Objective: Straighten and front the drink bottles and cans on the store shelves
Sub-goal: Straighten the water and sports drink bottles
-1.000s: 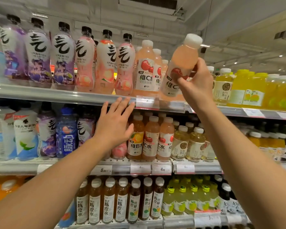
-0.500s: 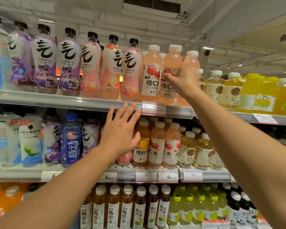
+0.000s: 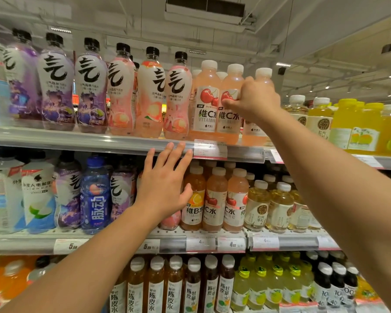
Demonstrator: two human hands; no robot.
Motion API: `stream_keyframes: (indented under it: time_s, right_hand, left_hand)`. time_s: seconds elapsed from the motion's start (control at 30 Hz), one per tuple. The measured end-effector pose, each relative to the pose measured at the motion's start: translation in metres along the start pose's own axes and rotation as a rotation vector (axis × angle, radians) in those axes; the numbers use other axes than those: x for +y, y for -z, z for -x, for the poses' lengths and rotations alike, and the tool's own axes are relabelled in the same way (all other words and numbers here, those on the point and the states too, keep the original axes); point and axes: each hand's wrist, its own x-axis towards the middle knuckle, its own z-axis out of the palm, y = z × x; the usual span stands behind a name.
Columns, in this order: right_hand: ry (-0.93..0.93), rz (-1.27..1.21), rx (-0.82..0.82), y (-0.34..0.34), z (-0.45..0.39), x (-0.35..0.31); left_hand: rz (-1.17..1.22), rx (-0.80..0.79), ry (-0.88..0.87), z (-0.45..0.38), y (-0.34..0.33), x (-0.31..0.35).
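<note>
Pink vitamin C bottles with white caps and cherry labels stand upright at the front of the top shelf (image 3: 77, 141). My right hand (image 3: 254, 101) is curled against them, its thumb on the label of the middle pink bottle (image 3: 229, 118). It hides most of a third pink bottle (image 3: 263, 74); only the cap and base show. The left pink bottle (image 3: 207, 105) stands free, label forward. My left hand (image 3: 163, 188) is spread open, fingertips at the top shelf's front rail, palm in front of the middle-shelf bottles.
Black-capped purple and pink sparkling-water bottles (image 3: 88, 91) fill the top shelf to the left. Yellow juice bottles (image 3: 352, 125) stand to the right. The middle shelf (image 3: 212, 243) holds orange and pink vitamin bottles (image 3: 215, 199); brown tea bottles (image 3: 156, 288) stand below.
My right hand brought the tilted pink bottle down from the air and stood it upright in the top-shelf row. My left hand rose slightly to the shelf rail.
</note>
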Motion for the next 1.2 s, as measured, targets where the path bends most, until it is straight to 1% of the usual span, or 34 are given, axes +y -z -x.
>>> stream_keyframes:
  time_s: [0.1,0.13,0.17,0.27,0.3,0.33,0.37,0.4,0.5,0.53,0.7,0.87,1.1,1.13,1.17,1.2]
  right_hand:
    - [0.01,-0.131,-0.044,-0.005,0.003,0.007]
    - [0.005,-0.176,-0.03,-0.007,0.005,0.01]
    - [-0.004,-0.225,0.02,-0.007,0.007,0.015]
    - [-0.097,-0.293,0.308,-0.014,0.023,0.039]
    - [-0.133,-0.294,0.379,-0.018,0.031,0.049]
    - [-0.164,-0.282,0.416,-0.025,0.039,0.059]
    - [-0.182,-0.268,0.418,-0.032,0.047,0.069]
    - [-0.195,-0.256,0.381,-0.04,0.054,0.076]
    - [-0.199,-0.279,0.177,-0.061,0.064,0.086]
    - [-0.204,-0.297,0.134,-0.066,0.065,0.087]
    - [-0.251,-0.38,0.074,-0.075,0.061,0.089]
    - [-0.155,-0.478,-0.028,-0.072,0.055,0.087]
    - [-0.139,-0.484,-0.051,-0.083,0.065,0.088]
    - [-0.124,-0.439,-0.032,-0.083,0.071,0.084]
    - [-0.097,-0.367,0.023,-0.085,0.08,0.08]
    - [-0.049,-0.298,0.113,-0.087,0.092,0.076]
  left_hand:
    - [-0.004,-0.003,0.004,0.0,0.0,0.001]
    - [-0.003,-0.001,0.004,0.0,0.0,0.001]
    - [-0.002,0.001,0.004,-0.001,0.001,0.001]
    - [0.005,-0.005,0.009,-0.001,0.002,0.001]
    - [0.004,-0.006,0.012,-0.001,0.002,0.002]
    - [0.002,-0.009,0.014,-0.002,0.002,0.002]
    - [0.0,-0.011,0.016,-0.002,0.002,0.003]
    - [-0.001,-0.01,0.021,-0.002,0.002,0.004]
    - [0.0,-0.003,0.033,-0.002,0.002,0.007]
    - [0.004,0.002,0.035,-0.002,0.002,0.008]
    - [0.025,0.024,0.05,-0.003,0.001,0.011]
    - [0.038,0.019,0.079,-0.004,0.001,0.014]
    - [0.057,-0.014,0.106,-0.003,0.006,0.019]
    - [0.061,-0.023,0.109,-0.002,0.007,0.02]
    - [0.062,-0.037,0.114,-0.001,0.007,0.02]
    - [0.063,-0.053,0.118,-0.001,0.007,0.02]
